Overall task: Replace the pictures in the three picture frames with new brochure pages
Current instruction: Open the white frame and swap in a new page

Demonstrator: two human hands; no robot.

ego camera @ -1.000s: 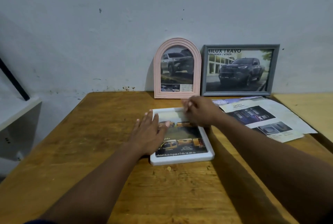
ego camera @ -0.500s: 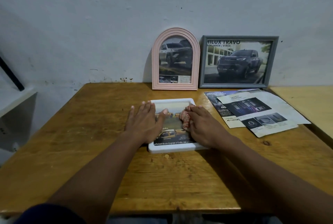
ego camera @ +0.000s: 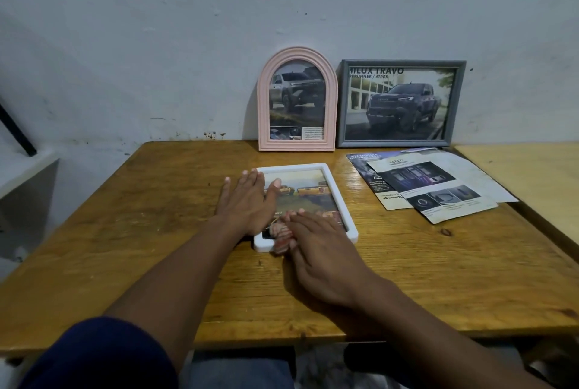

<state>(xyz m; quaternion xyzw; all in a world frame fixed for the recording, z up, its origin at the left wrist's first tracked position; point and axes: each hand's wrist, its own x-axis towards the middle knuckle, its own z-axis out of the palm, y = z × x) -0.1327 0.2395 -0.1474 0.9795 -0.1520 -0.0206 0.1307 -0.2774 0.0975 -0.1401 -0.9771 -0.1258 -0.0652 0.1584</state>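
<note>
The white frame [ego camera: 341, 197] lay flat and face up in the middle of the worktop [ego camera: 156, 232], with a brochure page of trucks already showing inside its rim. My left hand [ego camera: 247, 200] rested open on its left edge, fingers straight and thumb on the picture, pinning it in place. My right hand [ego camera: 316, 250] lay flat over the near edge, fingers stretched out, pressing down a small pinkish wad [ego camera: 281, 239], a cloth by the look of it, though I could not be certain.

Behind, the pink arched frame [ego camera: 263, 106] and the grey frame [ego camera: 401, 63] stood side by side, leaning against the wall, and each held a truck page. Those two I judged finished. To the right of the white frame, apart from it, the loose brochure pages [ego camera: 432, 188] lay overlapping.

So I reckoned the work was nearly through: all three frames carried brochure pages. What seemed left was to finish off the face of the white one and stand it up with the other two. Whether its back was properly fastened, I could not see.
</note>
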